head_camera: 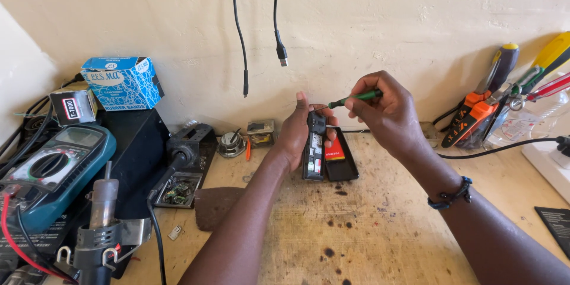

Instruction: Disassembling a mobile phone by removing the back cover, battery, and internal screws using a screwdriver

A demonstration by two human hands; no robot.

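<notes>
My left hand [297, 133] holds a small black phone [314, 151] upright, its back off and its circuit board showing. My right hand [386, 113] grips a thin green-handled screwdriver [356, 97] whose tip points left at the top of the phone. Just behind the phone a black back cover with a red battery [336, 153] lies on the worn wooden bench [356, 231].
A teal multimeter [53, 166], a hot-air gun [102, 214] and a soldering holder [184, 154] crowd the left. A blue cardboard box [122, 82] sits behind them. Two black cables [280, 47] hang down the wall. Screwdrivers and pliers [493, 101] lean at the right, near a white power strip [549, 166].
</notes>
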